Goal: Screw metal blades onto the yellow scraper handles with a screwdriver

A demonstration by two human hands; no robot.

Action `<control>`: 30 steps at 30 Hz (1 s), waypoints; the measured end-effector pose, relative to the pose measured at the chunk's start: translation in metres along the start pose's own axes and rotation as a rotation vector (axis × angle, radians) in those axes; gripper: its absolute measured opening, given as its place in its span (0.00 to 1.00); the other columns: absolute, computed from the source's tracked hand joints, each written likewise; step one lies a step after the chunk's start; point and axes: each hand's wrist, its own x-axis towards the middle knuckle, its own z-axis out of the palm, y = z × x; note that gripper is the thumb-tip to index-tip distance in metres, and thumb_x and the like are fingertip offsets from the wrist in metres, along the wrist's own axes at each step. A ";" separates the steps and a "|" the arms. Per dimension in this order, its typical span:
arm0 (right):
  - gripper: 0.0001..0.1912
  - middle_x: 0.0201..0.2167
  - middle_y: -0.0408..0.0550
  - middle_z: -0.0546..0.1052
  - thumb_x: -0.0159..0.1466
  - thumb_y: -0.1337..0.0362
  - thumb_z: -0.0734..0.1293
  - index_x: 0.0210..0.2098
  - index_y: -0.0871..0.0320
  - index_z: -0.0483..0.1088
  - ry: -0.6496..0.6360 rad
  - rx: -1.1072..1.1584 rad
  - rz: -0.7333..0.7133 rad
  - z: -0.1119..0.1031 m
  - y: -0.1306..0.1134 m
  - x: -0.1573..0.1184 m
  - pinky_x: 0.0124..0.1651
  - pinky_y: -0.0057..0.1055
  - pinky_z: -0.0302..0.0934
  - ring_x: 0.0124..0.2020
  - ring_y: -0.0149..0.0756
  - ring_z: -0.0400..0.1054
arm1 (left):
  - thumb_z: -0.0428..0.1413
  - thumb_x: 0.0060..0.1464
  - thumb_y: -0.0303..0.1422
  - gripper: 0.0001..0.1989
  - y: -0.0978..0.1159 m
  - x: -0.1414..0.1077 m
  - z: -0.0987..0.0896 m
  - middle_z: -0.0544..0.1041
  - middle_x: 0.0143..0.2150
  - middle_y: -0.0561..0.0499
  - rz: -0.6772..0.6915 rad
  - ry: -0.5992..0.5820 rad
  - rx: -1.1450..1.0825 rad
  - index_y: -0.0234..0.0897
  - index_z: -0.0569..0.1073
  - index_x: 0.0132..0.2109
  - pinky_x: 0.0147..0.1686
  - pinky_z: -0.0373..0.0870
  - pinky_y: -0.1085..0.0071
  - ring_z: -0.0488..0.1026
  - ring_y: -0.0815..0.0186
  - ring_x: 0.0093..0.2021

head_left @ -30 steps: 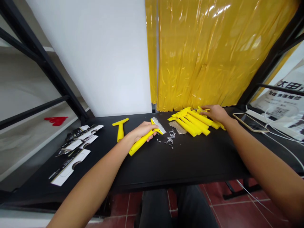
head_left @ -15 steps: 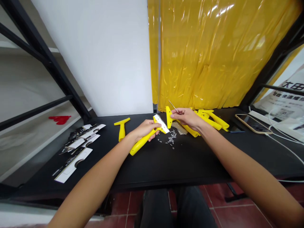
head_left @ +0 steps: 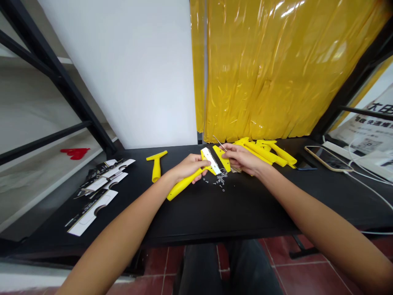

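My left hand (head_left: 188, 167) is shut around a yellow plastic scraper (head_left: 187, 182), whose steel blade (head_left: 211, 160) faces up and away from me. My right hand (head_left: 241, 159) pinches a thin metal pin (head_left: 219, 143) and appears to hold a flat yellow scraper head (head_left: 221, 157) against the blade end. Its fingers hide part of that head. A scatter of small screws (head_left: 220, 180) lies on the black table just below both hands. Several yellow handles (head_left: 264, 153) lie in a heap beyond my right hand, and another yellow scraper (head_left: 156, 166) stands apart to the left.
Black printed packaging cards (head_left: 98, 192) lie at the table's left. Brown cardboard scraps (head_left: 236, 169) sit under my right hand. A phone (head_left: 327, 158) and white cables (head_left: 365, 184) lie to the right. A yellow plastic curtain (head_left: 260, 73) hangs behind.
My right hand has moved down and left, bringing the pin and flat yellow piece closer to the blade end of the scraper. My left hand has hardly moved.
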 end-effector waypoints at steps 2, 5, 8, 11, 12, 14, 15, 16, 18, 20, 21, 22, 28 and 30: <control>0.09 0.17 0.31 0.52 0.60 0.67 0.70 0.37 0.54 0.66 -0.022 0.048 -0.001 -0.001 -0.001 0.000 0.19 0.28 0.29 0.16 0.22 0.38 | 0.60 0.57 0.38 0.09 0.000 0.000 0.000 0.73 0.25 0.53 -0.002 -0.003 0.005 0.38 0.70 0.35 0.13 0.58 0.75 0.65 0.73 0.15; 0.11 0.16 0.31 0.50 0.60 0.68 0.69 0.41 0.53 0.67 -0.040 0.123 0.016 -0.002 -0.002 -0.001 0.19 0.27 0.30 0.17 0.23 0.37 | 0.59 0.59 0.39 0.10 -0.001 0.001 -0.001 0.74 0.26 0.52 -0.005 -0.010 0.006 0.37 0.72 0.37 0.13 0.58 0.74 0.65 0.73 0.15; 0.14 0.17 0.31 0.51 0.59 0.68 0.69 0.44 0.54 0.68 -0.047 0.172 0.002 -0.002 -0.003 -0.002 0.19 0.26 0.30 0.17 0.23 0.37 | 0.59 0.58 0.40 0.10 -0.002 0.002 -0.002 0.74 0.26 0.52 -0.009 -0.005 0.002 0.37 0.72 0.37 0.13 0.58 0.74 0.66 0.72 0.15; 0.12 0.17 0.31 0.51 0.59 0.68 0.69 0.41 0.53 0.67 -0.055 0.191 -0.060 -0.003 -0.005 -0.003 0.19 0.27 0.30 0.17 0.23 0.37 | 0.60 0.57 0.40 0.11 -0.002 0.002 -0.002 0.74 0.26 0.52 -0.012 0.006 -0.003 0.37 0.71 0.37 0.13 0.58 0.73 0.66 0.72 0.15; 0.11 0.17 0.31 0.51 0.60 0.67 0.70 0.40 0.53 0.66 -0.057 0.192 -0.076 -0.003 -0.005 -0.003 0.18 0.27 0.30 0.16 0.23 0.37 | 0.61 0.57 0.40 0.11 -0.002 0.002 -0.002 0.74 0.26 0.52 -0.011 0.009 -0.005 0.37 0.71 0.37 0.13 0.58 0.73 0.66 0.72 0.15; 0.10 0.16 0.30 0.51 0.61 0.65 0.70 0.36 0.52 0.63 -0.037 0.174 -0.095 -0.001 -0.004 -0.003 0.18 0.27 0.29 0.16 0.23 0.35 | 0.61 0.57 0.40 0.11 -0.002 0.002 -0.003 0.74 0.26 0.52 -0.012 0.013 -0.010 0.37 0.71 0.38 0.13 0.58 0.74 0.65 0.73 0.15; 0.11 0.15 0.30 0.51 0.61 0.63 0.71 0.35 0.52 0.62 -0.014 0.152 -0.096 0.000 -0.003 -0.002 0.18 0.28 0.29 0.16 0.23 0.35 | 0.60 0.57 0.40 0.11 -0.002 0.002 -0.003 0.74 0.26 0.53 -0.012 0.014 -0.011 0.37 0.72 0.39 0.13 0.58 0.74 0.65 0.73 0.15; 0.12 0.15 0.30 0.50 0.60 0.62 0.72 0.34 0.52 0.62 0.019 0.119 -0.095 0.002 -0.002 -0.002 0.18 0.28 0.29 0.16 0.24 0.35 | 0.60 0.57 0.40 0.11 -0.002 0.003 -0.003 0.74 0.26 0.53 -0.011 0.017 -0.013 0.37 0.72 0.39 0.13 0.58 0.74 0.65 0.73 0.15; 0.14 0.15 0.30 0.52 0.59 0.60 0.73 0.33 0.52 0.63 0.108 0.021 -0.115 0.005 0.003 0.000 0.19 0.28 0.31 0.16 0.24 0.37 | 0.59 0.58 0.40 0.11 -0.002 0.003 -0.004 0.73 0.26 0.53 0.000 0.030 -0.019 0.36 0.72 0.39 0.13 0.58 0.74 0.65 0.73 0.14; 0.13 0.17 0.34 0.59 0.58 0.59 0.74 0.32 0.54 0.66 0.177 -0.136 -0.177 0.008 0.007 0.002 0.21 0.28 0.39 0.18 0.25 0.45 | 0.59 0.58 0.39 0.10 -0.001 0.003 -0.004 0.73 0.25 0.53 0.021 0.058 -0.024 0.36 0.71 0.38 0.13 0.58 0.74 0.65 0.73 0.14; 0.12 0.20 0.36 0.63 0.57 0.58 0.74 0.30 0.55 0.68 0.182 -0.230 -0.214 0.008 0.008 0.002 0.23 0.28 0.43 0.20 0.26 0.50 | 0.59 0.58 0.39 0.10 -0.001 0.003 -0.004 0.73 0.25 0.53 0.030 0.075 -0.028 0.37 0.71 0.37 0.13 0.58 0.74 0.64 0.73 0.14; 0.13 0.22 0.39 0.66 0.58 0.56 0.74 0.29 0.56 0.69 0.166 -0.321 -0.243 0.009 0.010 0.003 0.26 0.29 0.47 0.23 0.27 0.54 | 0.59 0.57 0.38 0.09 0.000 0.003 -0.005 0.73 0.25 0.53 0.035 0.091 -0.032 0.37 0.71 0.37 0.13 0.59 0.74 0.64 0.73 0.14; 0.19 0.24 0.41 0.67 0.63 0.47 0.68 0.27 0.57 0.71 0.021 -0.526 -0.252 0.008 0.011 0.002 0.32 0.32 0.49 0.27 0.31 0.56 | 0.60 0.56 0.38 0.09 0.000 0.002 -0.005 0.73 0.25 0.53 0.021 0.120 -0.028 0.38 0.70 0.36 0.14 0.59 0.74 0.65 0.73 0.15; 0.20 0.25 0.42 0.68 0.64 0.47 0.67 0.27 0.56 0.69 -0.010 -0.552 -0.283 0.007 0.012 0.003 0.32 0.32 0.49 0.27 0.32 0.57 | 0.59 0.57 0.38 0.09 -0.001 0.003 -0.004 0.73 0.25 0.52 0.028 0.118 -0.034 0.38 0.69 0.35 0.14 0.58 0.74 0.64 0.73 0.15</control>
